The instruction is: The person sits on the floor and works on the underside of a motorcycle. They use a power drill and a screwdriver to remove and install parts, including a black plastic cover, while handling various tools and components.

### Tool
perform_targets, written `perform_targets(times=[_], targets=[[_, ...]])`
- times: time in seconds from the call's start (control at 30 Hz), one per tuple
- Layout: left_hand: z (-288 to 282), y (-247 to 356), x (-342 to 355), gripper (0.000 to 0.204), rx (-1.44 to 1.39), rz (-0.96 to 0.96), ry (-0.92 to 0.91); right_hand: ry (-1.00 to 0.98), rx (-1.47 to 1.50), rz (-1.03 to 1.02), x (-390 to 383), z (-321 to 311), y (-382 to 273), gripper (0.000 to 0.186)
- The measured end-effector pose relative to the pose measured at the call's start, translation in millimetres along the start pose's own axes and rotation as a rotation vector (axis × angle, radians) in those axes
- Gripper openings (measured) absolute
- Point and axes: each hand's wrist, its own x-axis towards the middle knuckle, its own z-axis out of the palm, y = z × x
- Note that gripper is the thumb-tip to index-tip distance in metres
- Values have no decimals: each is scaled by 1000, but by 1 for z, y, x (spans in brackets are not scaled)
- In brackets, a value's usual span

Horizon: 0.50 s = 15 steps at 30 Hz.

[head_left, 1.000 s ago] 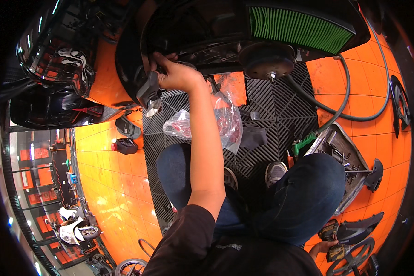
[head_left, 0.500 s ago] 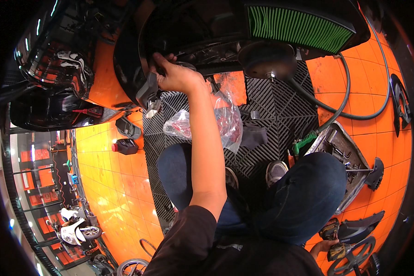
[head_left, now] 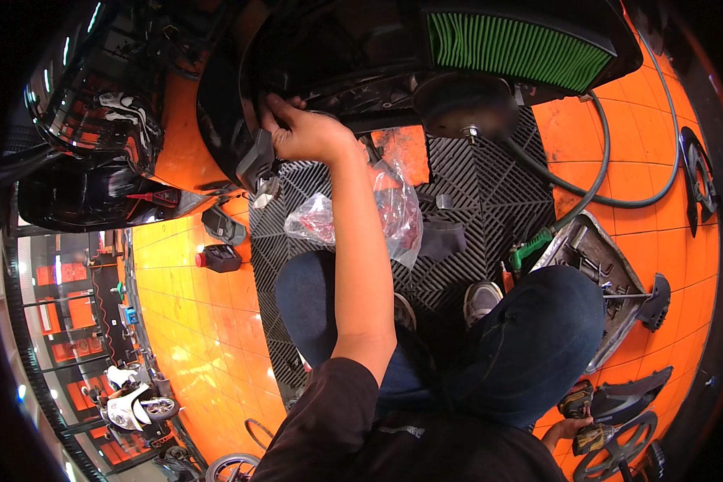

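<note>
At the upper left of centre, my left hand point(head_left: 301, 128) is closed on the inner edge of a glossy black scooter panel point(head_left: 225, 96), beside a dark bracket point(head_left: 254, 159) with a silvery end. A green pleated air filter point(head_left: 514, 50) and a dark round part point(head_left: 458, 108) with a centre bolt sit to its right. Below lies a clear plastic bag point(head_left: 398, 221) with red contents. At the lower right, my right hand point(head_left: 569, 430) grips a yellow-and-black power drill point(head_left: 593, 436), which is partly visible.
A metal tray of tools point(head_left: 618, 321), a green air gun point(head_left: 526, 249) on a hose and loose black trim point(head_left: 695, 181) lie rightward. A dark bottle point(head_left: 221, 257) stands left on orange tiles point(head_left: 185, 321). A white motorcycle point(head_left: 128, 406) is at the lower left.
The black panel and air filter appear slightly higher and further left in the view, with my left hand shifted a little along with them. Both hands keep their grips.
</note>
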Motion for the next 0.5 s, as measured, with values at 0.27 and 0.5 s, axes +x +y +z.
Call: perform_targets(times=[0.27,0.5], targets=[[1,-2,3,27,-37,54,22,-14,13,17,-1,0,3,65],[0,-7,7,21,-40,-17,54,-16,-38,-6,0,-1,5,64]])
